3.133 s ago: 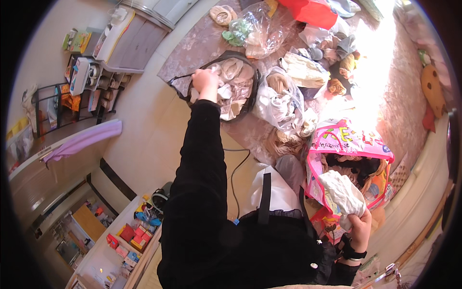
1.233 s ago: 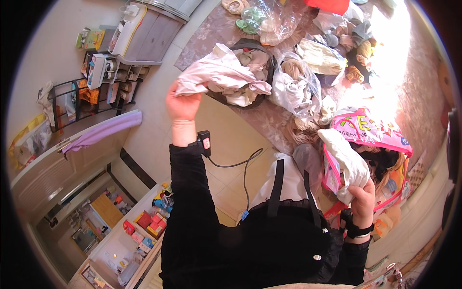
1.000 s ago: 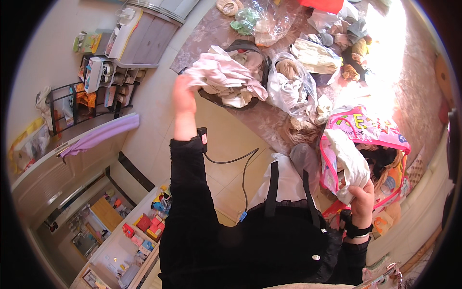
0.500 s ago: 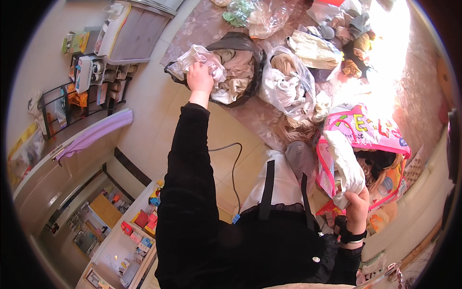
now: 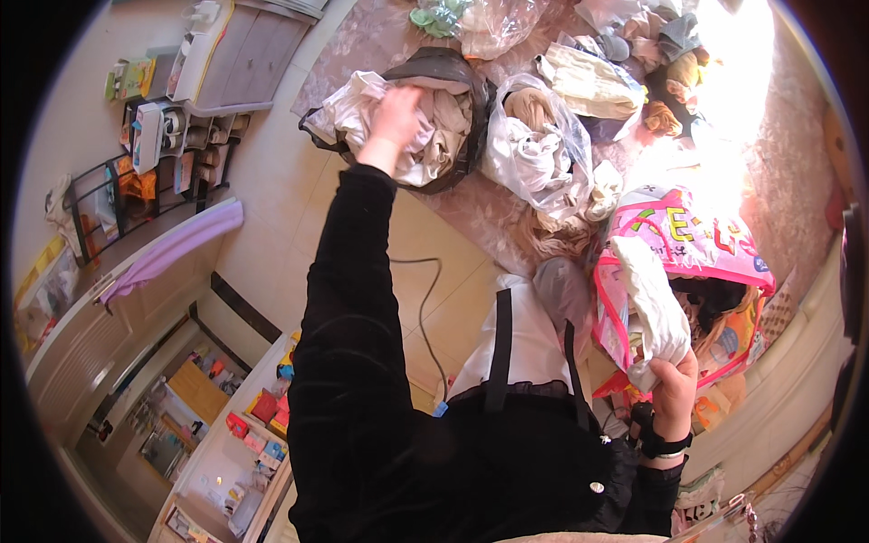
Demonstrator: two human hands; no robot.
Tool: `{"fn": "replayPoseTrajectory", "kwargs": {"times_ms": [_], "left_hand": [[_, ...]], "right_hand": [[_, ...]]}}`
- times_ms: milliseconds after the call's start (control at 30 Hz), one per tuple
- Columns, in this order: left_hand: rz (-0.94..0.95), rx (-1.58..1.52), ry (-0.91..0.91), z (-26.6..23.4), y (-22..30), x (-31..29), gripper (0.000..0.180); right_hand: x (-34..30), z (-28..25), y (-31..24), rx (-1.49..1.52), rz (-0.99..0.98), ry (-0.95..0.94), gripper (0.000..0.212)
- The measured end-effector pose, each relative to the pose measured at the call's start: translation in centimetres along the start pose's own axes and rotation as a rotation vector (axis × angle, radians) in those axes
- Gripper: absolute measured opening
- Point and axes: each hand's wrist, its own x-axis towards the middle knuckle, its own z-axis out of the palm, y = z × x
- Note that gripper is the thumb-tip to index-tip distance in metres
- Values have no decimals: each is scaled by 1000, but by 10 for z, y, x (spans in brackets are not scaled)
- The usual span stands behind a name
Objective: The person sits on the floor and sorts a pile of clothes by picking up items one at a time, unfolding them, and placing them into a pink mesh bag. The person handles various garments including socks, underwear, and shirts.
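Over a black plastic bag (image 5: 478, 109) filled with white, pale pink and beige clothes (image 5: 444, 122), my left hand (image 5: 396, 122) reaches in among the fabric. Motion blurs its fingers, so whether they grip anything is unclear. A rumpled whitish-pink garment (image 5: 348, 104) spills over the bag's left side, beside that hand. At lower right, my right hand (image 5: 674, 389) is closed around the lower end of a long white cloth (image 5: 656, 308). The cloth stretches up across the front of a pink printed bag (image 5: 670, 226), which holds dark items.
A clear plastic bag of light clothes (image 5: 543, 149) sits right of the black bag. Folded cream cloth (image 5: 588, 86) and loose small garments lie on the patterned cover behind. A dark cable (image 5: 425, 312) runs over the tiled floor. Shelves (image 5: 149, 190) stand at the left.
My left hand has shifted right and slightly up over the clothes, away from the bag's left rim; the pale garment there now lies more spread out. My right hand keeps the white cloth.
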Motion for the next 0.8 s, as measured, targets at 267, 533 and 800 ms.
{"fn": "replayPoseTrajectory", "kwargs": {"times_ms": [267,533,800], "left_hand": [[2,310,-210,-10,38,-11,30],[-925,-310,-182,29,62,8,35],[-853,-2045,212,-78,33,-59,62]], "right_hand": [[5,12,-1,45,-9,-20,49],[2,13,-3,40,26,-34,51],[10,12,0,111,-41,-19,50]]}}
